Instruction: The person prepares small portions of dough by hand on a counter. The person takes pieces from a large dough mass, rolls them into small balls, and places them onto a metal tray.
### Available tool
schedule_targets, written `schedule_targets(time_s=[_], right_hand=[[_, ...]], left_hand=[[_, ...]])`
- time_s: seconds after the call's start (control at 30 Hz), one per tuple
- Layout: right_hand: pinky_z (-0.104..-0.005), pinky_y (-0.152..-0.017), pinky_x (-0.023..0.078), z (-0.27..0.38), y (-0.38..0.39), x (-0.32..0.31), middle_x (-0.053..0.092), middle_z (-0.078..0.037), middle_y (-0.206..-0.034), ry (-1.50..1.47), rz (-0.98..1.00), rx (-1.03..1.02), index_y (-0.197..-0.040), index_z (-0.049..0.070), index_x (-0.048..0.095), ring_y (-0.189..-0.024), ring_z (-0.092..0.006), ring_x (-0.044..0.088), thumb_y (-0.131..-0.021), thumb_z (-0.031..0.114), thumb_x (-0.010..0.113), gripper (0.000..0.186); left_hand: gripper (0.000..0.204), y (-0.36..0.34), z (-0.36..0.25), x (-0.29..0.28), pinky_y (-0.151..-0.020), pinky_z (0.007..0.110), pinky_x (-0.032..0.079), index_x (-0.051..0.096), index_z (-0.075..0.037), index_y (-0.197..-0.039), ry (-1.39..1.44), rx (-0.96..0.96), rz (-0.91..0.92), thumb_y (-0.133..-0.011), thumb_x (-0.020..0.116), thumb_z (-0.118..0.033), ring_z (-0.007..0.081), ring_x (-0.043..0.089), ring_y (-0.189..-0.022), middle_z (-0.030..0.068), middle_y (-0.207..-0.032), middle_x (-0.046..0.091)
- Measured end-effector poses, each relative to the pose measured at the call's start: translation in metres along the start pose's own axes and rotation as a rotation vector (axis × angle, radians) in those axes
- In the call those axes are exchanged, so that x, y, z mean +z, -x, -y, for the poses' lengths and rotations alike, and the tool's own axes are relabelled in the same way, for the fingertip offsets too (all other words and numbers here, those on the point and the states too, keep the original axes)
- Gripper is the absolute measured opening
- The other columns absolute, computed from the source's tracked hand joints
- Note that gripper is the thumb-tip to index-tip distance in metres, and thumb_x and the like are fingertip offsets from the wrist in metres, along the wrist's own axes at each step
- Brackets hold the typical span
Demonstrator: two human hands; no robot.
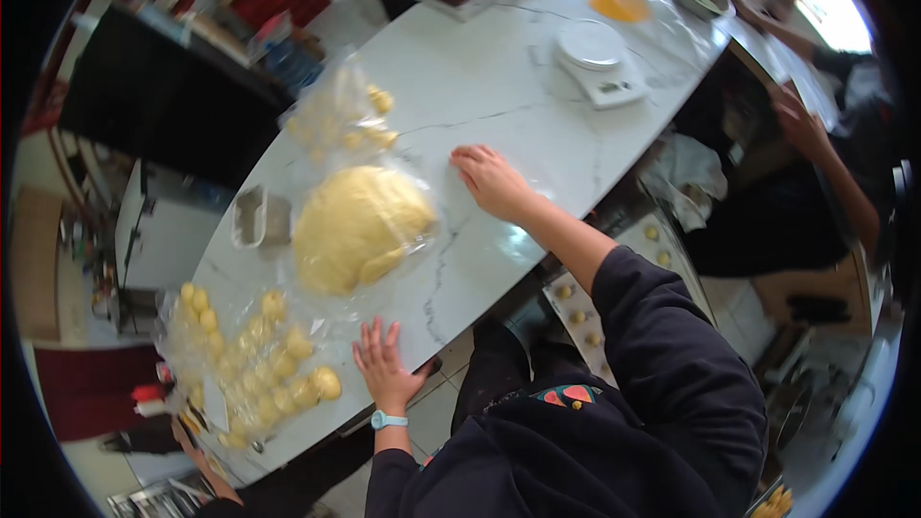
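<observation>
Dough mass: large yellow dough lump (357,226) on clear plastic sheet (422,230), lying on the white marble bench (499,86). Sits between the two hands, nearer the right fingertips than the left ones; touches neither.
Right hand: right hand (491,180) palm-down on the bench, just right of the dough lump. Fingers (463,155) extended and slightly apart, clamped on nothing, tips pointing away from the body. Appears to rest on the edge of the plastic sheet; contact with the film cannot be told for sure.
Left hand: left hand (385,367) at the near bench edge, fingers (369,339) spread apart, holding nothing. Dough lump lies beyond the fingertips, apart from them. Pale blue watch (389,419) on the wrist.
Dough balls, near: cluster of small yellow dough balls (278,364) on plastic, just left of the left fingers; closest ball near the outermost finger, not touching.
Dough balls, far: second batch of small dough pieces (357,125) under clear film, beyond the lump, left of the right fingertips.
Metal tin: small rectangular metal tin (261,218) just left of the lump, well apart from both hands.
Scale: white kitchen scale (597,59) farther out, beyond the right fingertips and to their right, well apart.
Other person: another person's hand (798,125) at the far right, off the bench.
</observation>
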State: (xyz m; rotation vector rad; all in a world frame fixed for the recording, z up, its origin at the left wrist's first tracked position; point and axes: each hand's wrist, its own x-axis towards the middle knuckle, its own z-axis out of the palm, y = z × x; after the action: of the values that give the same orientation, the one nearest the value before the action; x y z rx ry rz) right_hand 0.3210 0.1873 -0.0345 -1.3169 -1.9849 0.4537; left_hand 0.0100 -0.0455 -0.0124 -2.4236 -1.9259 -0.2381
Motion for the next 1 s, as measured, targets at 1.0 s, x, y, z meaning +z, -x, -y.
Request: schedule_targets(time_s=[1.0], right_hand=[[-0.0448, -0.078, 0.049, 0.041, 0.051, -0.007, 0.063, -0.014, -0.086, -0.105, -0.028, 0.025, -0.09, 0.006, 0.057, -0.084, -0.0366, 0.06, -0.083, 0.01, 0.064, 0.01]], left_hand=[[0.092, 0.006, 0.005, 0.0, -0.118, 0.059, 0.017, 0.044, -0.026, -0.142, 0.153, -0.077, 0.016, -0.063, 0.082, -0.055, 0.0298, 0.024, -0.148, 0.0036, -0.155, 0.035]])
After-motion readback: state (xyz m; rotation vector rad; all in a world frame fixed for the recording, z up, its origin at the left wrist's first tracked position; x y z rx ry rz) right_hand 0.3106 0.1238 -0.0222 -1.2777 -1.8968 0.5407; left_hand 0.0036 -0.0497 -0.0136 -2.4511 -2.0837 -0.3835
